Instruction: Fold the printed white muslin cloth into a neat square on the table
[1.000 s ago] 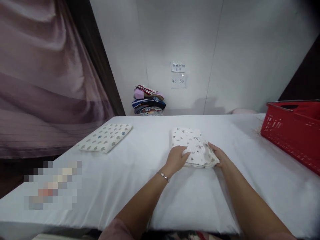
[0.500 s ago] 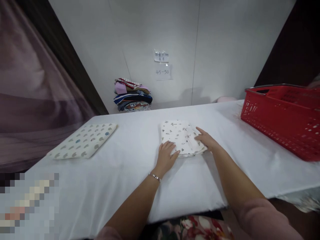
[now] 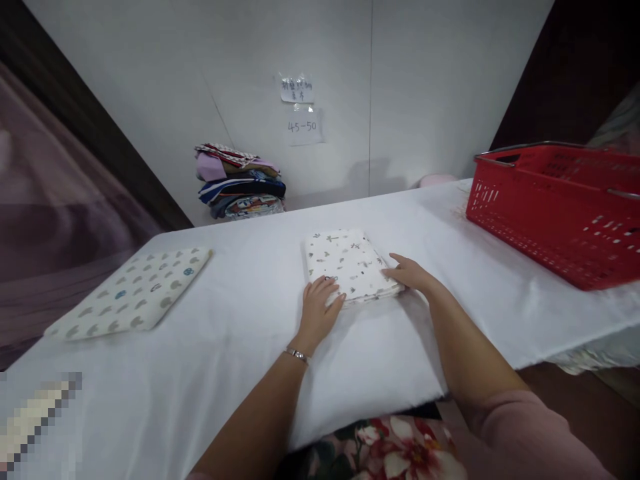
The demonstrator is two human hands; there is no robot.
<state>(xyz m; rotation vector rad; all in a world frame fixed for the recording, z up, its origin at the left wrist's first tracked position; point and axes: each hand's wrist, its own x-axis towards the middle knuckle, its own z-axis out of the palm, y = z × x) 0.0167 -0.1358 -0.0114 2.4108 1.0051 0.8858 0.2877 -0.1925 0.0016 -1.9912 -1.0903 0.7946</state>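
Clock hours are read from the white cloth in hand, with the far side at twelve. A pale wall fills the back at twelve, a thin vertical seam running down it. Below it spreads the table, covered in white fabric with soft creases. A dusky pink curtain hangs past nine, beside a dark post near ten; a dark panel stands at two. The red basket, holed along its sides, sits between two and three on the table. At nine lies a flat cream cloth with grey motifs and a couple of blue ones. A blurred patch covers the corner at eight. At ten, just beyond the table's far edge, rises a pile of folded fabrics. The white cloth, small-printed and folded, lies mid-table. The left hand rests at seven, fingers flat and loosely spread over its near corner. The right hand touches its edge just past three; whether it pinches, I cannot tell. Two notes, the lower reading "45-50", hang between eleven and twelve. A bracelet circles the left wrist.
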